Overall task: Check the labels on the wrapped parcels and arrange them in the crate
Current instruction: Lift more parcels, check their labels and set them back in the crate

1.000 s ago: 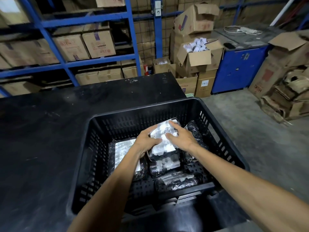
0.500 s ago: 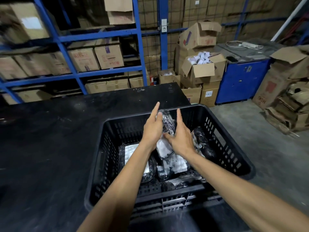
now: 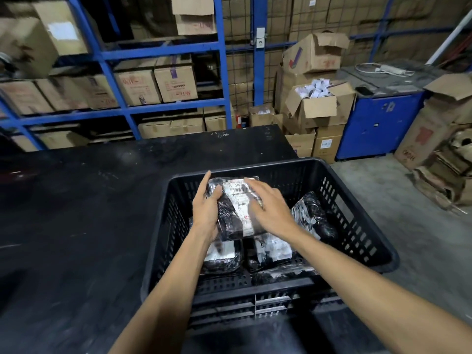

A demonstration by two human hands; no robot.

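Observation:
A black slatted plastic crate [image 3: 362, 226] stands on the black table. Over its middle I hold a dark wrapped parcel [image 3: 233, 210], its white barcode label facing up. My left hand [image 3: 207, 208] grips the parcel's left edge. My right hand [image 3: 270, 210] lies on its right side with the fingers spread over the label. Below it several more wrapped parcels lie on the crate floor: one with a white label at the front left [image 3: 223, 256], one in the middle [image 3: 273, 251] and one leaning at the right wall [image 3: 315, 215].
The black table [image 3: 76, 213] stretches to the left and behind the crate. Blue shelving [image 3: 163, 49] holds cardboard boxes at the back. Stacked cartons [image 3: 316, 111], a blue cabinet [image 3: 378, 123] and flattened cardboard [image 3: 444, 169] stand on the concrete floor to the right.
The parcel went from lying in the crate to standing on edge between my palms, and now it is turned flat with the label up, raised above the other parcels.

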